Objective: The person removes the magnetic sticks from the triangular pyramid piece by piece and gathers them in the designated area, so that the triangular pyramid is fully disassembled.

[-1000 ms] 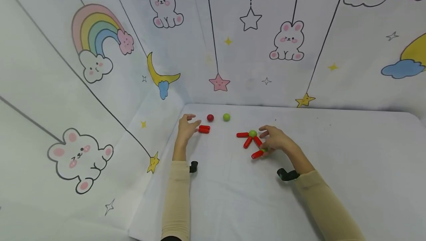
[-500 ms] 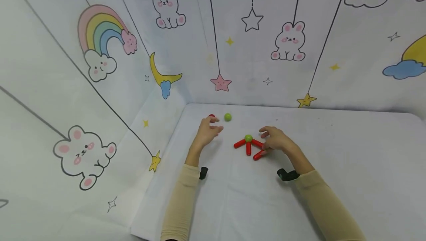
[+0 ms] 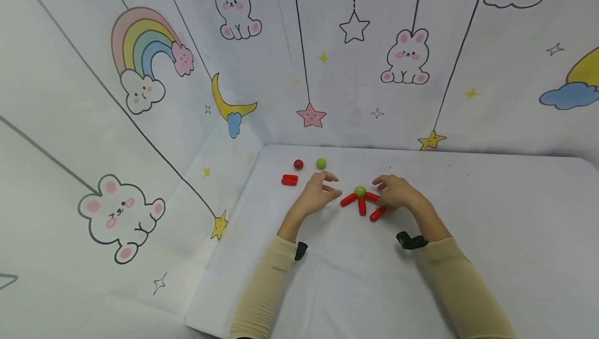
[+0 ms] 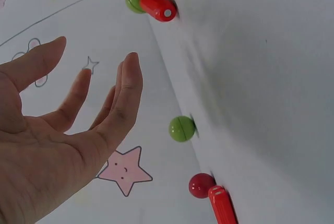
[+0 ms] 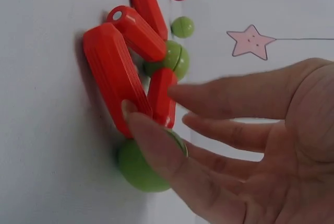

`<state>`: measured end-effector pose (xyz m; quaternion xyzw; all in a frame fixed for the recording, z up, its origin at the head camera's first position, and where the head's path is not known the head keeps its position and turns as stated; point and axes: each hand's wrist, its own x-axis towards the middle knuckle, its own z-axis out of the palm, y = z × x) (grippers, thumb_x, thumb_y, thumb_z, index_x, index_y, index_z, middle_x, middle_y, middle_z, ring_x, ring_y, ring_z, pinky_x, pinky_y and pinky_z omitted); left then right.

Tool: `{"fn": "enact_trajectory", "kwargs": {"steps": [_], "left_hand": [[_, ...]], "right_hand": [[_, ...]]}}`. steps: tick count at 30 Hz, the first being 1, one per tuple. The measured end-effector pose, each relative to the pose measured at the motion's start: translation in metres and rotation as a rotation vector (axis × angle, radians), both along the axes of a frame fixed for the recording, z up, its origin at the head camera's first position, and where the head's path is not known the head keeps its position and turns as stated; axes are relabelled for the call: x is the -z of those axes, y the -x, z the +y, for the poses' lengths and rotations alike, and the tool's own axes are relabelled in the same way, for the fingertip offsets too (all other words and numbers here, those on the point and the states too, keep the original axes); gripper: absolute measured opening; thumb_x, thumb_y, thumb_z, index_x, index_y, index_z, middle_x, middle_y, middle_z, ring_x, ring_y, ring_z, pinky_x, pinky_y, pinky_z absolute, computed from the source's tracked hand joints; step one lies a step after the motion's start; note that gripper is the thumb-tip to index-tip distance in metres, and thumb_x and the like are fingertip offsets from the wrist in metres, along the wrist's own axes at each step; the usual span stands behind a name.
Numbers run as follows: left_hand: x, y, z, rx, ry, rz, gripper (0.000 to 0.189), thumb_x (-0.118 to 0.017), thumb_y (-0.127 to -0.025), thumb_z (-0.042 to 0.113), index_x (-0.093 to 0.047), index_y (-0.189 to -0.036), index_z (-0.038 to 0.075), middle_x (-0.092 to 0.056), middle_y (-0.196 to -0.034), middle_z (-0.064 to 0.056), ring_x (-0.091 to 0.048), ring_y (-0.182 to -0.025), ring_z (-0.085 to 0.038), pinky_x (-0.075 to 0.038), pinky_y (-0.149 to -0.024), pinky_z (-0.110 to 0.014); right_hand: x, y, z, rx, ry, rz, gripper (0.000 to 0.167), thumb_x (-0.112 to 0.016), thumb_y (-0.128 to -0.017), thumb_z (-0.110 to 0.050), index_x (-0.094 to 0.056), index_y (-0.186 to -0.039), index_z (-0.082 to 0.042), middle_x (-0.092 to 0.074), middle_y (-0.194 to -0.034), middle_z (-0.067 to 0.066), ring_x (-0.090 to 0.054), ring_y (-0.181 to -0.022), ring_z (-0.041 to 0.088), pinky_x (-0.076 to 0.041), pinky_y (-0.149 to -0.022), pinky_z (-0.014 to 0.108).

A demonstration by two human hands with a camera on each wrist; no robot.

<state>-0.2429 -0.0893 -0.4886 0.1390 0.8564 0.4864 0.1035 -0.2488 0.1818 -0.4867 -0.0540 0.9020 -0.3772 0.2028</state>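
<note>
My right hand (image 3: 400,193) curls around a green ball (image 5: 143,169), its thumb on the near side and fingers partly hidden behind. Two ridged red rods meet this ball: a large one (image 5: 115,75) slants away freely, and another (image 5: 163,98) leads to a second green ball (image 3: 360,191). From that second ball two more red rods (image 3: 348,199) (image 3: 362,206) spread out; at least one shows a metal tip. Holding nothing, my left hand (image 3: 315,193) hovers just left of this joined figure, fingers loosely bent and thumb apart.
On the white table (image 3: 337,276), left of my left hand, two red rods (image 3: 289,180) lie side by side. Behind them sit a loose red ball (image 3: 298,164) and a loose green ball (image 3: 321,163). A cartoon-printed cloth wall (image 3: 355,79) rises at the back and left.
My left hand has come rightward from the pair of red rods, uncovering them. The joined rods have swivelled on the second ball. Lately my right hand and the figure have shifted slightly right.
</note>
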Motion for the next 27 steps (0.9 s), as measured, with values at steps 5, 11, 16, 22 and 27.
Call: {"fn": "enact_trajectory", "kwargs": {"steps": [5,11,16,22,27], "left_hand": [[0.005,-0.001,0.012,0.036,0.013,0.007,0.040,-0.074,-0.099,0.023,-0.060,-0.134,0.009,-0.050,-0.143,-0.019,-0.066,-0.111,-0.019,-0.061,-0.083,-0.032],[0.007,-0.003,0.019,0.073,0.008,0.003,0.042,-0.073,-0.099,0.019,-0.059,-0.136,0.005,-0.049,-0.142,-0.022,-0.067,-0.112,-0.021,-0.061,-0.081,-0.032],[0.009,-0.002,0.020,0.081,0.001,0.012,0.043,-0.074,-0.099,0.018,-0.058,-0.136,0.003,-0.050,-0.140,-0.023,-0.068,-0.111,-0.023,-0.061,-0.080,-0.030],[0.013,-0.003,0.022,0.085,0.004,-0.021,0.045,-0.078,-0.095,0.012,-0.059,-0.134,0.004,-0.053,-0.135,-0.019,-0.068,-0.109,-0.022,-0.060,-0.080,-0.028],[0.018,-0.003,0.027,0.164,0.019,-0.010,0.049,-0.081,-0.091,0.005,-0.060,-0.135,0.002,-0.060,-0.128,-0.020,-0.069,-0.105,-0.023,-0.059,-0.077,-0.026]], "right_hand": [[0.003,0.003,0.002,0.026,-0.038,0.053,0.061,-0.076,-0.085,0.003,-0.056,-0.143,0.002,-0.059,-0.138,0.030,-0.065,-0.103,0.037,-0.062,-0.074,0.036],[0.006,0.005,-0.005,0.052,-0.115,0.106,0.065,-0.085,-0.081,-0.007,-0.060,-0.139,0.001,-0.066,-0.131,0.025,-0.068,-0.099,0.033,-0.059,-0.078,0.039],[0.010,0.006,-0.013,0.089,-0.075,0.124,0.062,-0.086,-0.081,-0.010,-0.062,-0.137,0.000,-0.067,-0.129,0.024,-0.070,-0.096,0.030,-0.060,-0.075,0.036],[0.019,0.005,-0.022,0.139,-0.007,0.148,0.058,-0.085,-0.083,-0.014,-0.063,-0.135,0.002,-0.067,-0.128,0.025,-0.070,-0.092,0.029,-0.060,-0.068,0.031],[0.020,0.003,-0.025,0.129,-0.070,0.178,0.059,-0.084,-0.084,-0.021,-0.064,-0.134,0.002,-0.066,-0.128,0.024,-0.065,-0.105,0.036,-0.057,-0.076,0.040]]}}
